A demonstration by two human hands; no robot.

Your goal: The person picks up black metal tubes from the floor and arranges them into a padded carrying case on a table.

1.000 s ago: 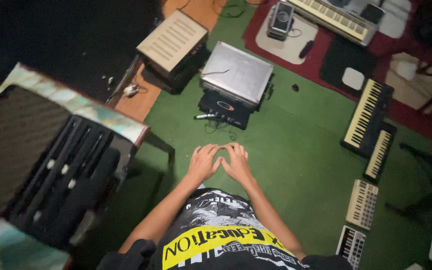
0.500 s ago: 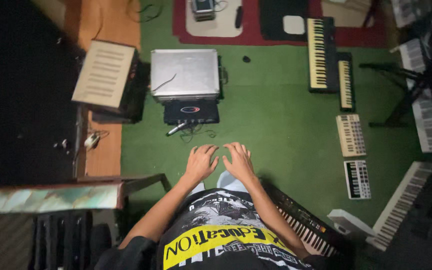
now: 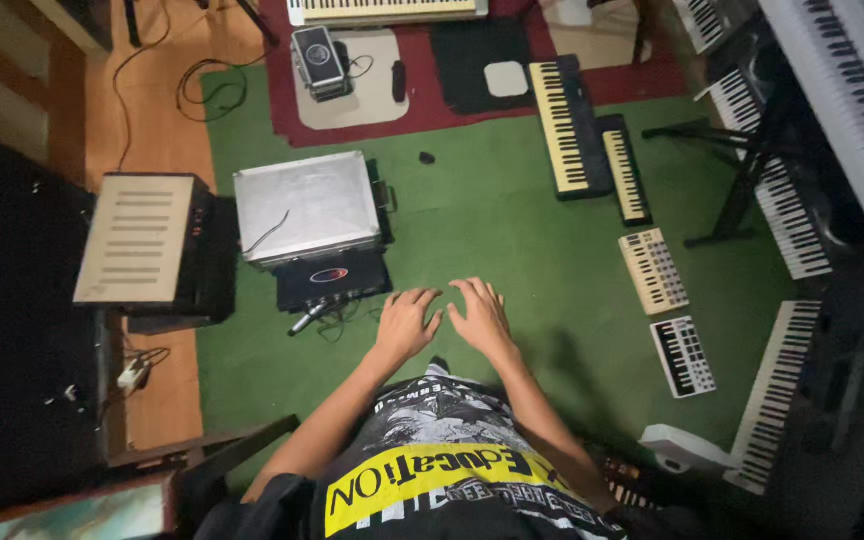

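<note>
My left hand [image 3: 407, 322] and my right hand [image 3: 479, 315] hover side by side in front of me, palms down, fingers spread, holding nothing. Below them lies a green carpet [image 3: 512, 220]. Nearest my left hand is a black box [image 3: 330, 279] with a microphone [image 3: 308, 319] and cables lying beside it. A silver metal case [image 3: 307, 205] sits just behind the black box. My black printed shirt with a yellow band [image 3: 432, 470] fills the bottom of the view.
Keyboards lie about: two black ones [image 3: 564, 125] on the carpet, two small controllers [image 3: 652, 270] [image 3: 682, 355], a long one at right [image 3: 777, 390]. A stand [image 3: 742, 180] holds more at right. A speaker cabinet [image 3: 137, 240] stands left. A red rug [image 3: 452, 100] lies beyond.
The view has swung to the right and forward: the case and cabinet slid left, more keyboards appeared at right. My hands stay together with fingers spread a little wider.
</note>
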